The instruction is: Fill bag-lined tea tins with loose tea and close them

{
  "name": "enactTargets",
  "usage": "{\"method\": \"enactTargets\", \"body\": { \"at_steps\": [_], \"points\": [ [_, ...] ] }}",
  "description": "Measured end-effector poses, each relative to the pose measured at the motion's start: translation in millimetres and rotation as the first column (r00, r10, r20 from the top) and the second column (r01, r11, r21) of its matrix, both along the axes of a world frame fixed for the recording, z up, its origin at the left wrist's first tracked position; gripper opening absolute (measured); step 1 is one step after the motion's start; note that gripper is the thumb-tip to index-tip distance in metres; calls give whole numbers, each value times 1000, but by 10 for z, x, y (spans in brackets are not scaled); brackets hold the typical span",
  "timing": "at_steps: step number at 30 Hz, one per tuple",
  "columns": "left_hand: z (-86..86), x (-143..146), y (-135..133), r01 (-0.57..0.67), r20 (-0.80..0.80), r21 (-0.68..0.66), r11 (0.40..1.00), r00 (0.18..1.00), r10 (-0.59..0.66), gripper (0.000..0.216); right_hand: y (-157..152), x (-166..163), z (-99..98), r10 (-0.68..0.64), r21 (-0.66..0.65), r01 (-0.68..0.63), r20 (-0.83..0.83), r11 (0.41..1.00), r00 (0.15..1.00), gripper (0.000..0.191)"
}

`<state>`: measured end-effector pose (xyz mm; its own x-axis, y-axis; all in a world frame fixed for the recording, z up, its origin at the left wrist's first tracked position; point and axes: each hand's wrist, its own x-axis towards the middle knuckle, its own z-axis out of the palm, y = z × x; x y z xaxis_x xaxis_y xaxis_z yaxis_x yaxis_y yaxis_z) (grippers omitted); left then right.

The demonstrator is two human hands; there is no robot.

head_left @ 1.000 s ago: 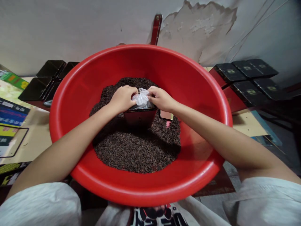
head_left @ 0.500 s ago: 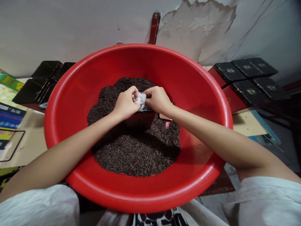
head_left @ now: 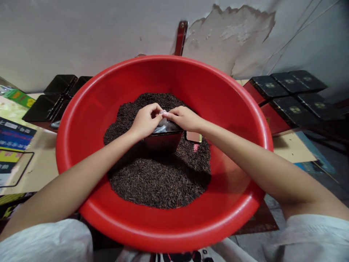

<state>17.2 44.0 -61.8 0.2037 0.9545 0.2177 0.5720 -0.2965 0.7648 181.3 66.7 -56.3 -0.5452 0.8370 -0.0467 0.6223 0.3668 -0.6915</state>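
Observation:
A big red basin [head_left: 234,105] sits in front of me, holding a heap of dark loose tea leaves [head_left: 158,178]. A small dark red box [head_left: 163,141] stands upright in the leaves, with a clear plastic bag [head_left: 163,125] in its mouth. My left hand [head_left: 145,120] and my right hand [head_left: 184,118] meet above the box, and their fingertips pinch the top of the bag together. A small pale scoop [head_left: 194,137] lies in the leaves just right of the box.
Black square lids [head_left: 56,94] lie at the back left and closed black boxes [head_left: 294,94] at the back right. Printed cards [head_left: 15,134] cover the table on the left. A dark red handle [head_left: 180,36] leans on the peeling wall behind the basin.
My hands have drawn closer together and pressed the bag's white top down flatter into the box. The view has shifted slightly.

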Motion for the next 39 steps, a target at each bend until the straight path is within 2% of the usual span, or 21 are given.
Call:
{"method": "enactTargets", "body": {
  "at_steps": [3, 6, 8, 10, 12, 15, 18, 20, 23, 26, 28, 29, 32, 34, 35, 37, 38, 39],
  "points": [
    [-57, -6, 25, -33, 77, 46, 998, 997, 30, 4, -16, -63, -46, -102, 37, 103, -32, 994, 994, 42],
    [-101, -8, 37, -24, 203, 10, 1000, 979, 21, 20, -39, -94, -73, -204, 17, 208, -143, 978, 969, 18],
    [-116, -4, 21, -52, 227, 33, 998, 973, 43, 24, -54, -99, -72, -266, 24, 273, -161, 962, 951, 13],
    [-118, 5, -14, -127, 199, 119, 985, 975, 101, 20, -65, -100, -58, -273, 65, 282, -116, 957, 955, 10],
    [-111, 20, -60, -182, 131, 222, 958, 979, 156, 17, -75, -105, -38, -259, 114, 265, -66, 957, 964, 6],
    [-77, 57, -122, -124, -20, 275, 954, 991, 134, 21, -94, -121, -5, -255, 210, 245, 21, 946, 967, 7],
    [16, 95, -167, -62, -218, 155, 986, 971, 95, 23, -106, -134, 9, -288, 354, 239, 93, 904, 953, 7],
    [124, 98, -193, -51, -417, 73, 996, 906, 77, 26, -92, -125, 1, -307, 397, 234, 132, 888, 942, 6],
    [312, 54, -222, 65, -691, -5, 998, 721, -50, 40, -27, -71, -25, -298, 329, 227, 185, 917, 936, 6],
    [421, -7, -217, 228, -789, -144, 963, 561, -251, 66, 45, -12, -52, -254, 56, 249, 118, 967, 960, 12],
    [422, -25, -192, 290, -806, -176, 941, 506, -307, 76, 60, -2, -67, -254, -142, 256, 30, 956, 967, 13],
    [406, -26, -175, 310, -813, -170, 935, 493, -311, 79, 58, -7, -73, -267, -191, 261, -10, 946, 964, 12],
    [337, -19, -119, 335, -823, -163, 928, 472, -315, 71, 60, -3, -89, -346, -194, 309, -204, 931, 916, 3],
    [294, -27, -92, 322, -809, -163, 933, 498, -313, 62, 125, 80, -113, -465, -220, 411, -361, 885, 808, 10],
    [276, -37, -82, 314, -793, -159, 936, 524, -311, 59, 183, 155, -138, -539, -228, 489, -394, 842, 745, 11],
    [252, -68, -71, 314, -761, -133, 940, 575, -300, 59, 322, 346, -232, -673, -187, 651, -305, 736, 674, 10],
    [245, -84, -68, 323, -751, -112, 940, 591, -293, 60, 387, 442, -305, -710, -130, 699, -178, 703, 681, 14],
    [241, -99, -65, 336, -746, -98, 937, 598, -293, 61, 437, 521, -395, -707, -122, 702, -1, 702, 707, 24]
  ]
}}
